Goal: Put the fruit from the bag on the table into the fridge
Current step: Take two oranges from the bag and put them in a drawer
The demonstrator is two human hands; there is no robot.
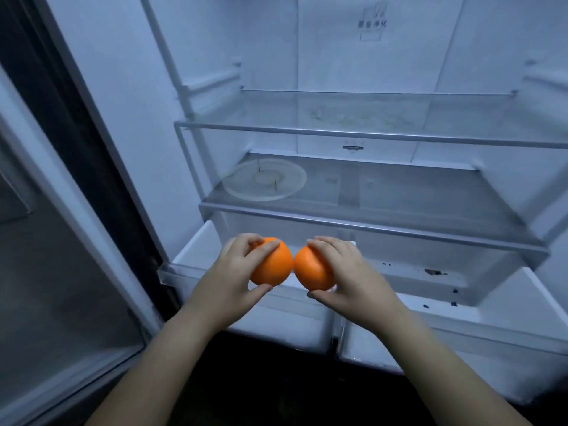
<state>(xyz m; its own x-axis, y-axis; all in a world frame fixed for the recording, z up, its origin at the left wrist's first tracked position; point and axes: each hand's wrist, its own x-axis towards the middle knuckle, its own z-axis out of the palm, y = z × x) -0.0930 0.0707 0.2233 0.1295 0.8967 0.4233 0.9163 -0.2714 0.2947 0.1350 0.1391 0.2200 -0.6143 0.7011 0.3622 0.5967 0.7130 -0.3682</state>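
I stand in front of an open fridge [307, 56]. My left hand [236, 269] grips one orange [275, 267], and my right hand [350, 272] grips a second orange [310, 272]. The two oranges touch side by side. Both are held just above the left pulled-out drawer [190, 259] at the bottom of the fridge, below the lower glass shelf [399, 195]. The bag and the table are out of view.
A clear round plate [264, 179] lies on the lower glass shelf at the left. The upper glass shelf [368, 118] holds nothing. The right drawer [461, 290] is also pulled out, with dark crumbs inside. The fridge door [61, 272] stands open at my left.
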